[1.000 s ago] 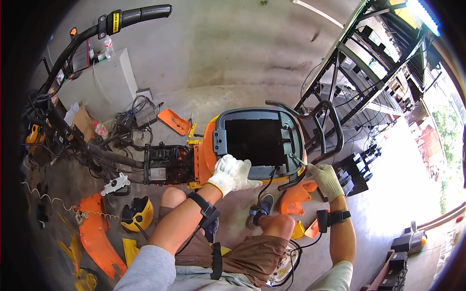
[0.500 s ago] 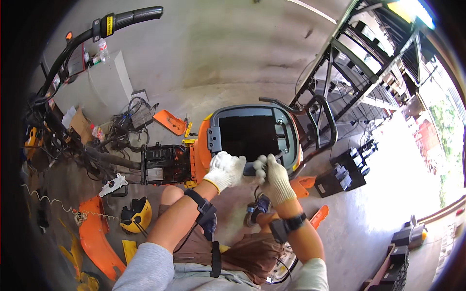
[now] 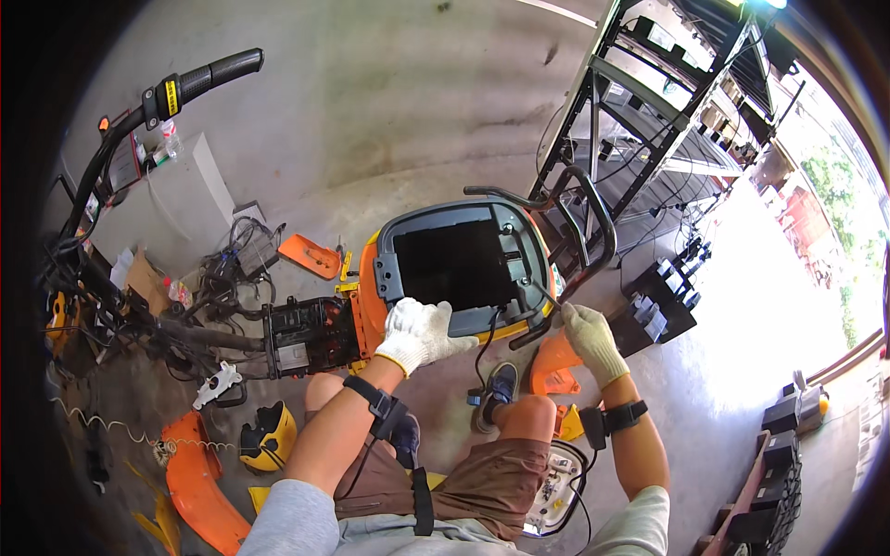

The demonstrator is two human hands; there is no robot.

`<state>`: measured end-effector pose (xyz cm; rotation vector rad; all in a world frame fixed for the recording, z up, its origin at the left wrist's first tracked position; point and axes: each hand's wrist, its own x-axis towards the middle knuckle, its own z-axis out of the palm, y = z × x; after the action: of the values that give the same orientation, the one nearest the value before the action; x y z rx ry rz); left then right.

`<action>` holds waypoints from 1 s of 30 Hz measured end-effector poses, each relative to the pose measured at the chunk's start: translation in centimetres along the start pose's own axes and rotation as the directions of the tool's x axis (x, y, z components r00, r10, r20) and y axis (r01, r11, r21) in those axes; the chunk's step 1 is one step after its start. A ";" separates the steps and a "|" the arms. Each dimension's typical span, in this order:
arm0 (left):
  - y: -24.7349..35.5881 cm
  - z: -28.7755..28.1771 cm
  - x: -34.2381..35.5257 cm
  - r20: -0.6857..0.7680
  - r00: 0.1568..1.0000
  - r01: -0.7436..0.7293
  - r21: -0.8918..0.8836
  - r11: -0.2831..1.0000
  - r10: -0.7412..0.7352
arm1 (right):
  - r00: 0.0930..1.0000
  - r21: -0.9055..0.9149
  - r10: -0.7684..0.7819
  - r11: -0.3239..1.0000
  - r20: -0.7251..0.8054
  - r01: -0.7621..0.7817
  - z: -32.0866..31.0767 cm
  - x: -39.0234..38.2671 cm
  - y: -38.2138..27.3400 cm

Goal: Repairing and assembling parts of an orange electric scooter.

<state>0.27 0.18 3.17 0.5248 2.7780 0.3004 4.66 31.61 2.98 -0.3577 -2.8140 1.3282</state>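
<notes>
In front of me stands an orange scooter body with a grey-rimmed storage compartment (image 3: pixel 394 243), open at the top and dark inside. My left hand (image 3: pixel 422 335), in a white knit glove, lies against the compartment's near left rim with its fingers stretched to the right. My right hand (image 3: pixel 591 341), gloved in cream knit, is at the near right corner, its fingers closed around the end of a thin dark rod (image 3: pixel 545 293). That rod slants up toward the compartment's right rim; its far tip is hard to make out. A black cable (image 3: pixel 485 350) hangs over the near rim.
Bare handlebar (image 3: pixel 195 85) and exposed frame (image 3: pixel 311 335) lie left. A black grab rail (image 3: pixel 601 227) juts right, before a metal rack (image 3: pixel 640 116). Orange panels (image 3: pixel 199 491), a yellow-black shell (image 3: pixel 269 435) and black boxes (image 3: pixel 663 310) lie on the floor.
My right hand has moved right, away from the left, to the compartment's corner. My left hand's fingers have straightened along the rim. The whole view has shifted slightly.
</notes>
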 end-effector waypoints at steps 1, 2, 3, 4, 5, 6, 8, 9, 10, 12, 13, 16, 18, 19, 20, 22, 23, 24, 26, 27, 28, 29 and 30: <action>0.0 0.0 0.0 -0.010 1.000 -0.012 -0.004 1.000 0.012 | 1.000 -0.032 -0.006 0.999 0.015 0.007 -0.7 0.5 0.3; -0.1 0.1 0.0 -0.012 1.000 -0.014 -0.007 1.000 0.014 | 0.999 -0.064 -0.012 0.998 0.032 0.014 -1.2 1.0 0.5; -0.1 0.2 0.0 -0.007 1.000 -0.009 -0.009 1.000 0.009 | 0.999 -0.096 -0.016 0.995 0.050 0.021 -1.6 1.4 0.5; -0.1 0.2 0.1 -0.016 1.000 -0.017 -0.008 1.000 0.017 | 0.996 -0.116 0.076 0.991 0.042 -0.071 -1.9 1.8 0.4; -0.2 0.3 0.1 -0.022 1.000 -0.017 -0.008 1.000 0.017 | 0.998 -0.111 0.014 0.994 0.058 -0.007 -2.2 2.2 0.2; -0.2 0.3 0.1 -0.022 1.000 -0.009 -0.009 1.000 0.009 | 0.995 -0.128 -0.053 0.990 0.085 0.064 -2.4 2.5 0.0; -0.4 0.4 0.1 -0.050 0.999 -0.018 -0.008 1.000 0.018 | 0.990 -0.147 -0.067 0.985 0.125 0.085 -2.7 3.2 -0.5; -0.4 0.5 0.2 -0.051 0.999 -0.019 -0.005 1.000 0.018 | 0.986 -0.163 -0.077 0.982 0.145 0.101 -2.7 3.6 -0.7; -0.4 0.6 0.2 -0.050 0.999 -0.014 0.002 1.000 0.014 | 0.989 -0.119 0.032 0.993 0.142 -0.015 -3.0 3.7 -0.7; -0.5 0.7 0.3 -0.049 0.999 -0.015 -0.008 1.000 0.015 | 0.984 -0.215 -0.093 0.969 0.149 0.124 -3.1 4.4 -0.7; -0.5 0.8 0.3 -0.066 0.997 -0.026 -0.010 1.000 0.026 | 0.982 -0.209 -0.076 0.972 0.172 0.112 -3.3 4.7 -0.6; -0.6 0.7 0.1 -0.077 0.997 -0.032 -0.011 0.999 0.031 | 0.977 -0.270 -0.010 0.960 0.212 0.069 -3.8 4.9 -0.2; -0.6 0.4 0.2 -0.037 0.999 -0.030 -0.022 0.999 0.029 | 0.972 -0.245 -0.045 0.964 0.231 0.103 -3.3 4.2 -0.1; -0.6 0.3 0.0 -0.045 0.998 -0.039 -0.028 0.999 0.038 | 0.967 -0.186 0.078 0.982 0.242 -0.032 -3.0 3.6 -0.2; -0.6 0.2 0.0 -0.045 0.998 -0.037 -0.031 0.999 0.036 | 0.954 -0.220 -0.002 0.973 0.298 0.071 -1.6 2.6 -0.4; -0.5 0.2 0.0 -0.014 1.000 -0.013 -0.049 0.999 0.012 | 0.926 0.027 0.071 0.996 0.372 -0.088 1.9 0.7 -1.5; -0.5 0.2 0.1 -0.008 1.000 -0.012 -0.038 0.999 0.012 | 0.912 0.307 0.201 0.897 0.357 -0.318 4.0 -0.3 -2.3; -0.4 0.4 0.2 -0.026 1.000 -0.010 -0.019 1.000 0.009 | 0.797 0.614 0.432 0.510 0.422 -0.602 6.8 -1.2 -3.4; -0.5 0.7 0.3 -0.068 0.997 -0.040 -0.001 0.999 0.040 | 0.827 0.867 0.402 0.137 0.393 -0.479 11.4 -0.9 -6.0; -0.3 0.8 0.5 -0.063 0.998 -0.018 0.026 0.999 0.020 | 0.852 0.869 0.379 0.194 0.361 -0.455 13.0 -0.9 -7.1; -0.3 0.9 0.5 -0.079 0.996 -0.031 0.071 0.997 0.037 | 0.878 0.880 0.338 0.219 0.337 -0.422 14.0 -0.6 -8.0; -0.3 1.0 0.4 -0.118 0.991 -0.057 0.080 0.995 0.066 | 0.876 0.878 0.370 0.242 0.311 -0.413 14.3 -0.5 -8.6; -0.3 1.0 0.2 -0.118 0.990 -0.061 0.092 0.994 0.072 | 0.893 0.886 0.317 0.237 0.319 -0.400 14.3 -0.6 -8.9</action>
<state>0.27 0.13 2.14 0.6420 2.9064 0.2321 1.95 15.13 0.69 -0.9044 -1.4256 2.7903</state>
